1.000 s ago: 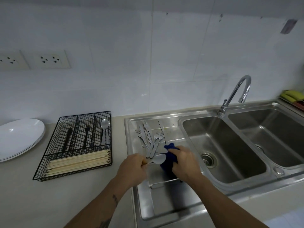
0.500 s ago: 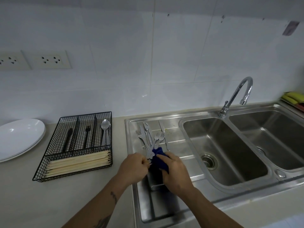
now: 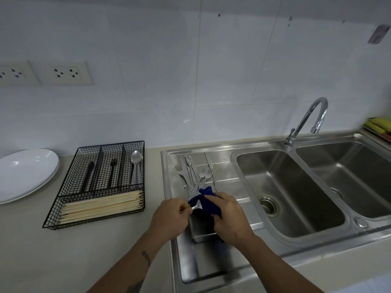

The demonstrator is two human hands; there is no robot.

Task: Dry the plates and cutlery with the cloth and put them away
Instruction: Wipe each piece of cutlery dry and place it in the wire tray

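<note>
At the left edge of the frame your stack of white oval plates (image 3: 25, 172) sits on the pale grey desk (image 3: 31, 240). Right of it is the black wire cutlery basket (image 3: 99, 182), with dried steel spoons (image 3: 136, 166) in its rightmost slot and pale wooden chopsticks (image 3: 101, 205) across the front compartment.

Your left hand (image 3: 169, 218), at lower centre, pinches the handle end of a steel utensil (image 3: 195, 206). That piece runs roughly left to right, its other end buried in the dark blue cloth (image 3: 206, 203), which your right hand (image 3: 229, 216) is clamped around. The two hands are close together, joined by that one piece.

The basket lies to the left and slightly up in the frame, so I judge your left hand, the nearer one, should carry the piece over.

The wrapped end is hidden, so you cannot tell spoon from fork here. Just above the hands, the pile of undried steel forks and knives (image 3: 193, 176) lies on the steel draining board (image 3: 224, 178); how many pieces overlap is hard to make out. A steel tray (image 3: 201, 231) is partly covered under your hands.
</note>
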